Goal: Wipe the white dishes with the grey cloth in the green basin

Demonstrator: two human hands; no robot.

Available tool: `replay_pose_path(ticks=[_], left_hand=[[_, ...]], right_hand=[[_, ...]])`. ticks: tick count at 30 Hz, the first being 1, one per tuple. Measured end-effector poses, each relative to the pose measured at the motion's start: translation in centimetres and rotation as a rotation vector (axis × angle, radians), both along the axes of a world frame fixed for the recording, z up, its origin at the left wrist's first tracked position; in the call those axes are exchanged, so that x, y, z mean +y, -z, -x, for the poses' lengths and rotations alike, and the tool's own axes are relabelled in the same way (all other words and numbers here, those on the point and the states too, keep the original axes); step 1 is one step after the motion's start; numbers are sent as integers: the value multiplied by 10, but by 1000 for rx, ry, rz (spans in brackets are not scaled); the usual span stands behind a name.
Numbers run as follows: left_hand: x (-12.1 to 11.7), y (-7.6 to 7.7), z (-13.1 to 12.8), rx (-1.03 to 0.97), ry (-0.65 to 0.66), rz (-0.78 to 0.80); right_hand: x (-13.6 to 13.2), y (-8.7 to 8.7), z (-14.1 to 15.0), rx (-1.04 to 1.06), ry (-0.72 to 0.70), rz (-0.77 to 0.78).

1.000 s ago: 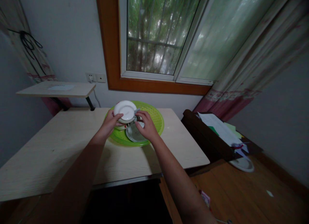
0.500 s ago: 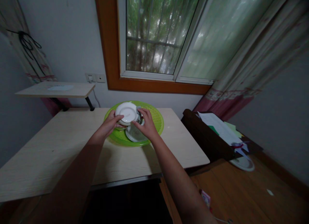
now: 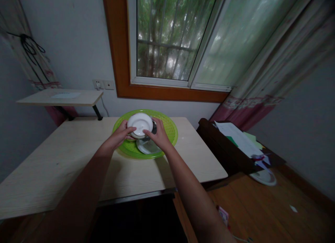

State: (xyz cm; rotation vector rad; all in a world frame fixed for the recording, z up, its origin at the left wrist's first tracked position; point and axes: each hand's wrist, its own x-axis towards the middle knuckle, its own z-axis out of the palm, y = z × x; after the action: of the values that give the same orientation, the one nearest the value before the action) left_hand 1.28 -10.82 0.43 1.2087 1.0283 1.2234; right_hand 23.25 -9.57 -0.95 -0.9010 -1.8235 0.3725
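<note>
A white bowl (image 3: 141, 121), its round foot facing me, is held tilted over a bright green plastic basket (image 3: 171, 131). My left hand (image 3: 120, 134) grips the bowl's left side, thumb on the underside. On the right side my right hand (image 3: 158, 134) also closes on it, thumb against the base and fingers behind the rim. Something dark grey (image 3: 154, 127) shows between the right fingers and the bowl; I cannot make out what it is. Below, a pale, glassy round dish (image 3: 148, 147) lies in the basket, partly covered by the bowl and right hand.
The basket stands on a light wooden table (image 3: 78, 145) by the window. A small raised shelf (image 3: 60, 96) with a paper on it is at the back left. To the right, a dark brown piece of furniture (image 3: 222, 148) stands beside papers (image 3: 235, 136).
The bowl has shifted slightly right and down in both hands. My right thumb has moved onto its base, and the right fingers have closed in behind its rim.
</note>
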Motion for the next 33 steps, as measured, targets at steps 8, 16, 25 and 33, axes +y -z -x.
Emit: replay_pose_path(ticks=[8, 16, 25, 33], left_hand=[[3, 4, -1, -9, -4, -21], [7, 5, -4, 84, 24, -153], [7, 6, -1, 178, 41, -134], [1, -1, -3, 161, 10, -95]], right_hand=[[-3, -2, 0, 30, 21, 22], [-7, -9, -4, 48, -9, -66], [-6, -9, -3, 36, 0, -96], [-8, -13, -5, 92, 39, -88]])
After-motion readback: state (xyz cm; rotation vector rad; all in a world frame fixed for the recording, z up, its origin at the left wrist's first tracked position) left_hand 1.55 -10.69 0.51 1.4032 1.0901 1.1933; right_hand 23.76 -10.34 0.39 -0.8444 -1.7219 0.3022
